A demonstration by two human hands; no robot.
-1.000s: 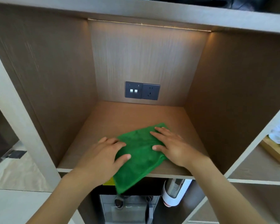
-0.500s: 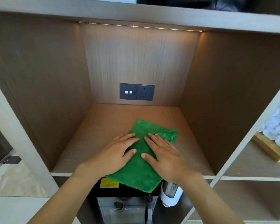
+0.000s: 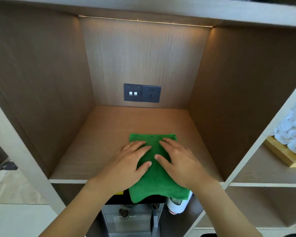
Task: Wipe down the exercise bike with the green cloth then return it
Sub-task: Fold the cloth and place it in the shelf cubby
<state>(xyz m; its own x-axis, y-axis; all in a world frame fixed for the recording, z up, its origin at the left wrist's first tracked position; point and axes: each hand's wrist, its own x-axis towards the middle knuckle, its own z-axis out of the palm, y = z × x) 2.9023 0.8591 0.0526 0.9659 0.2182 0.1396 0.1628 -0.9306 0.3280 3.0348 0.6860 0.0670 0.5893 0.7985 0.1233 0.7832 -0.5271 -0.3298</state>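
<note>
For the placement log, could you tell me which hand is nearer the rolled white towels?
Right. The right hand presses the green cloth on the towels' side; the left hand lies farther away.

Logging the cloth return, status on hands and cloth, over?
Left hand and right hand flat, pressing green cloth. Cloth on shelf, near edge overhanging the front lip. Nothing in the way.
</note>
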